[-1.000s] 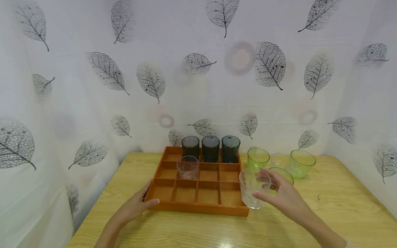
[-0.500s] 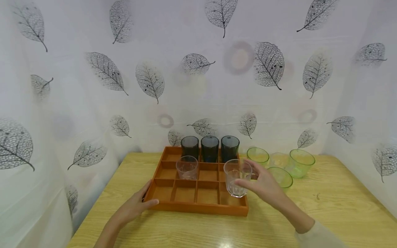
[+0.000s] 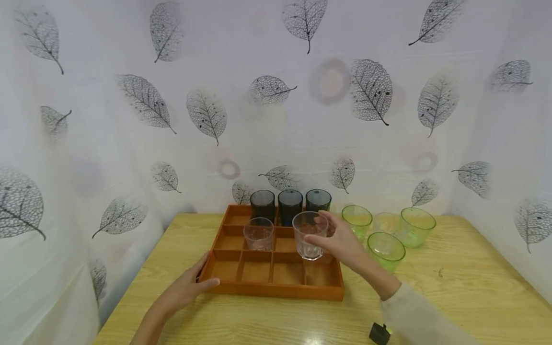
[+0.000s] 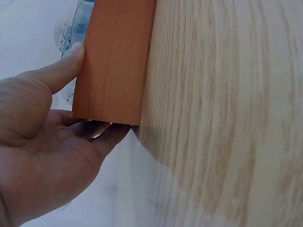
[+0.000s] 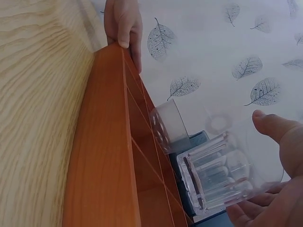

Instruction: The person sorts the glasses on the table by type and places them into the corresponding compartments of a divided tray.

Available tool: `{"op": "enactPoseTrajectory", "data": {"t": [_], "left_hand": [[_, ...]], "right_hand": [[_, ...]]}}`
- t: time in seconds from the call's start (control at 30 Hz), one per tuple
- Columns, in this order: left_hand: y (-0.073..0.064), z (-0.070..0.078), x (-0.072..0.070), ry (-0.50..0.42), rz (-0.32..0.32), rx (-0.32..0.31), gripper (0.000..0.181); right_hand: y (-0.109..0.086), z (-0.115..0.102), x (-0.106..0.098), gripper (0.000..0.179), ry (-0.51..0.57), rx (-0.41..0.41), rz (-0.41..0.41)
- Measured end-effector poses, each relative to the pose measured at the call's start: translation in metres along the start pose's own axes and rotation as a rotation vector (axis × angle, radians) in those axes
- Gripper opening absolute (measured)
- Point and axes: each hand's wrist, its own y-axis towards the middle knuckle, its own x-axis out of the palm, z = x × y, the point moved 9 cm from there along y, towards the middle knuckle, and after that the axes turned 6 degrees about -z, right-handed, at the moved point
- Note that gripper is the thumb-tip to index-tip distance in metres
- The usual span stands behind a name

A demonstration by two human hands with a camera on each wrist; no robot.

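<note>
Gripping the clear faceted tumbler (image 5: 226, 171), the right hand (image 3: 340, 240) should lower it upright while the left hand (image 3: 183, 287) grips the reddish-brown wooden divided tray (image 3: 278, 290).

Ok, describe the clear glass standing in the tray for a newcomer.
On the wood-grain table sits a brown compartment tray. In its middle row, second from the left, stands a clear glass. Unlike the dark glasses behind it, it's colourless; unlike the tumbler in the right hand, nobody's holding it.
</note>
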Motion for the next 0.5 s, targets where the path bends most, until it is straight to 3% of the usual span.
{"op": "enactPoseTrajectory", "data": {"t": [0.13, 0.5], "left_hand": [[-0.001, -0.001, 0.000, -0.004, 0.008, 0.000, 0.093], [-0.001, 0.000, 0.000, 0.000, 0.007, 0.020, 0.092]], "right_hand": [[0.010, -0.002, 0.005, 0.094, -0.039, 0.002, 0.024], [0.032, -0.004, 0.017, 0.093, 0.002, -0.001, 0.030]]}}
